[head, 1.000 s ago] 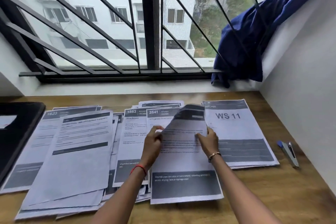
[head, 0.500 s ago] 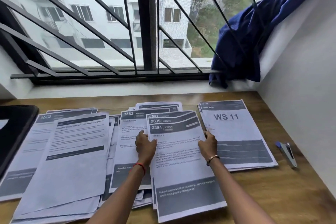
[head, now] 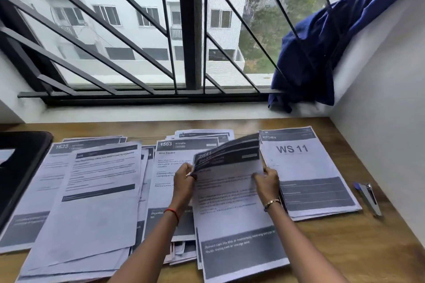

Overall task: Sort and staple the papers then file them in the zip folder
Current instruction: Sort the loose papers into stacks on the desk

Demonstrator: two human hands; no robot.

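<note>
Wooden desk [head: 345, 248], head view, sitting under a barred window [head: 190, 30].

- Sheaf of papers [head: 230, 213]: lying just right of centre. Its near end is resting on the desk and its far end is lifting and curling upward, with the dark header bands fanning apart.
- Left hand [head: 184, 179]: pinching the sheaf's left edge, fingers curled round it, a red thread circling the wrist.
- Right hand [head: 266, 179]: gripping the sheaf's right edge, fingers bent over the paper, a bracelet sitting on the wrist.
- "WS 11" stack [head: 305, 167]: lying flat just right of the held sheaf, squared up.
- Sheet headed 1563 [head: 170, 161]: lying just left of the sheaf, partly under the left hand.
- Loose pile [head: 92, 202]: spreading over the left half of the desk, sheets overlapping askew — one is showing 1623.
- Stapler [head: 369, 197]: silver with a blue end, lying near the right wall, apart from the papers.
- Black folder [head: 20, 167]: lying at the left edge, partly out of frame.
- Blue curtain [head: 322, 41]: bunching at the window's right corner.
</note>
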